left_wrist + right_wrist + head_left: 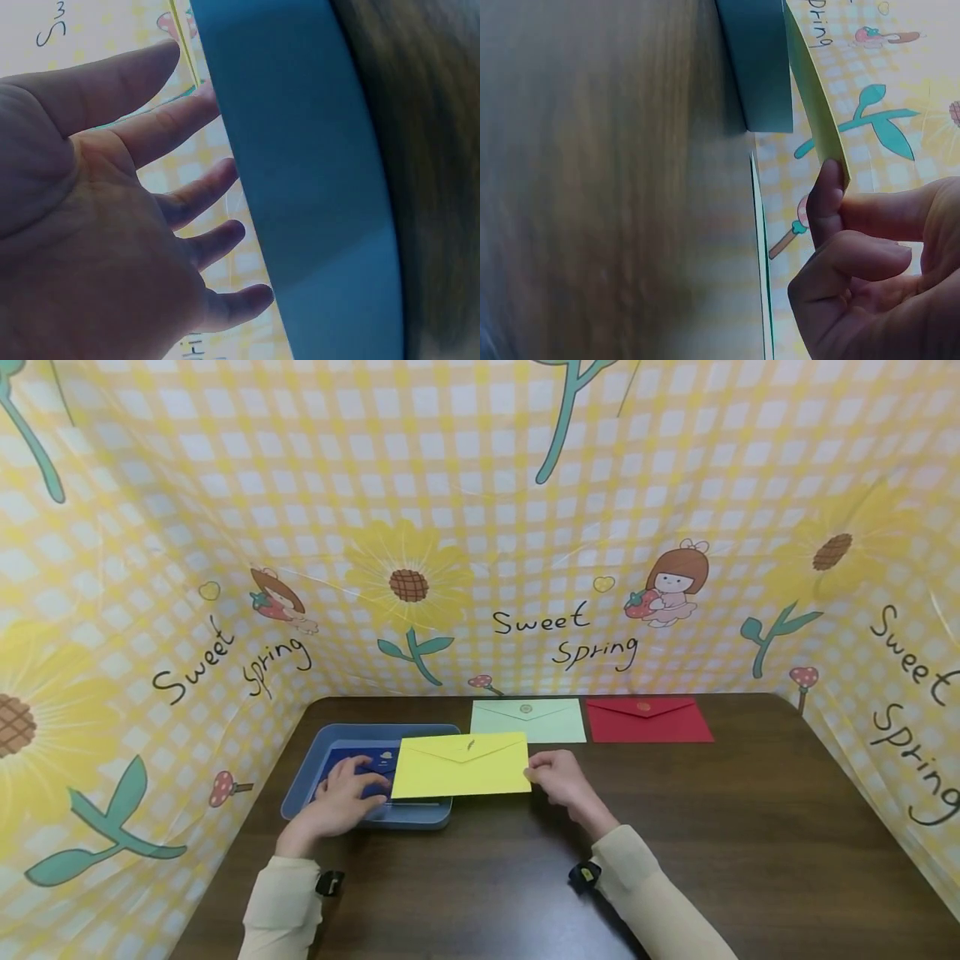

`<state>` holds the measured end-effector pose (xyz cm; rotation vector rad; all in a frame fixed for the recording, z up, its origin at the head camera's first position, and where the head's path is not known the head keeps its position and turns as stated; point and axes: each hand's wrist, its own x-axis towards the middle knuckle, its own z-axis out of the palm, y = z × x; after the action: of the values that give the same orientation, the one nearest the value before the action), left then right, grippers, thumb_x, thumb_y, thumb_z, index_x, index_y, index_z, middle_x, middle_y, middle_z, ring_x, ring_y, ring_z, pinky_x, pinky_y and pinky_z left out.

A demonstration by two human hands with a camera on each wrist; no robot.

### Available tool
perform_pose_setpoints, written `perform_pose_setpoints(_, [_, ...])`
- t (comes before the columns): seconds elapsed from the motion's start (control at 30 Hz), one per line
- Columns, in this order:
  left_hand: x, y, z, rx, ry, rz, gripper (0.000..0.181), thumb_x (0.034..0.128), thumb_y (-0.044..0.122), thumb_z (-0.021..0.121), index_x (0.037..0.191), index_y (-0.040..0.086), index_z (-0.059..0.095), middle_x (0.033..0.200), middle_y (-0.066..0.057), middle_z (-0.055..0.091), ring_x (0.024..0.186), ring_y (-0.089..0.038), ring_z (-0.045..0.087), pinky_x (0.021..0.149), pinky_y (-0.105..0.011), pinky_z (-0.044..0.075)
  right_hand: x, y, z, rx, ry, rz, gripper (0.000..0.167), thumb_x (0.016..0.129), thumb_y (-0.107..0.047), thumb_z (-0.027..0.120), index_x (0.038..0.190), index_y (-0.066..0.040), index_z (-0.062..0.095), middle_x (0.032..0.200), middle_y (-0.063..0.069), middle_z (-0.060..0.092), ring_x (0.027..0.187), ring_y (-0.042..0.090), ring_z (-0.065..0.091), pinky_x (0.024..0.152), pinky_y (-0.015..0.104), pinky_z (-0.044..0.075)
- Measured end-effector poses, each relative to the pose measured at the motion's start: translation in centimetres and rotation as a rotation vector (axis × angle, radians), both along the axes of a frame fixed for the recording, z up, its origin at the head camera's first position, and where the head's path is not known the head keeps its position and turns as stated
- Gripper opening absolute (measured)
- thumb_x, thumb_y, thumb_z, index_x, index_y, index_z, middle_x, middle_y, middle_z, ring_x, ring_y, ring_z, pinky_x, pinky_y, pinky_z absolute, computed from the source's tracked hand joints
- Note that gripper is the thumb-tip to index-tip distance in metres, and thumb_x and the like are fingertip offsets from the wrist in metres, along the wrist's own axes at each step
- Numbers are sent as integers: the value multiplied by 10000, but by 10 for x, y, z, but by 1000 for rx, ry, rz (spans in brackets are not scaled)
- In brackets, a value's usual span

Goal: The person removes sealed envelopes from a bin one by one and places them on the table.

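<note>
My right hand (562,781) pinches the right edge of a yellow envelope (461,768), which is held up partly over a blue tray (296,797). In the right wrist view, the thumb and a finger of the hand (877,262) grip a corner of the envelope (821,112). My left hand (337,802) reaches over the tray, fingers spread above a dark blue envelope (377,758) inside it. The left wrist view shows that hand (105,195) with fingers extended behind the tray wall (300,172); their contact with the blue envelope is hidden.
A pale green envelope (551,722) and a red envelope (648,720) lie side by side at the back of the dark wooden table (712,827). A yellow checked cloth (525,552) hangs behind the table and along both sides.
</note>
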<state>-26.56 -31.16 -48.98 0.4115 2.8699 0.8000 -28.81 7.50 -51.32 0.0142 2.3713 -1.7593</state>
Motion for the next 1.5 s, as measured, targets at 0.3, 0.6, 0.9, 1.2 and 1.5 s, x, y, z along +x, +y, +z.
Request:
perform_pose_setpoints(0.3, [6,-22,12,-19,11,54,409,1020,346,680,1302,50,702,1584,-351,256,1442,-649,82,977,-894,84,0,12,1,4,-3,-19,100,990,-75,667,993,-2,735,673,29,508,534,133,384,481,262,348])
perform_pose_setpoints(0.6, [7,-45,10,-22,-13,117,845,968,621,654,1493,-29,526,1614,-392,119,1464,-655,-75,985,-904,30,2,20,1,34,3,-25,104,994,-62,663,1013,1,744,725,75,556,540,147,396,495,272,351])
perform_pose_setpoints(0.9, [3,-53,21,-62,-69,341,723,1073,258,525,1556,-190,227,1572,-445,54,1444,-664,-17,1052,-856,96,1,30,5,27,16,-42,121,1003,-70,651,1040,20,723,681,35,506,538,140,351,498,273,340])
perform_pose_setpoints(1.2, [-3,-88,-5,-129,-35,322,685,1005,158,537,1548,-171,279,1471,-526,218,1349,-722,159,1069,-797,205,1,40,2,55,-8,-51,131,1001,-87,657,1053,13,723,758,65,575,563,152,393,508,283,372])
perform_pose_setpoints(1.5, [1,-84,9,-163,-32,238,606,1035,98,522,1492,-240,311,1408,-517,406,1320,-678,381,1087,-722,329,3,55,2,66,-8,-65,126,1009,-71,639,1047,21,716,682,19,513,523,125,352,495,266,339])
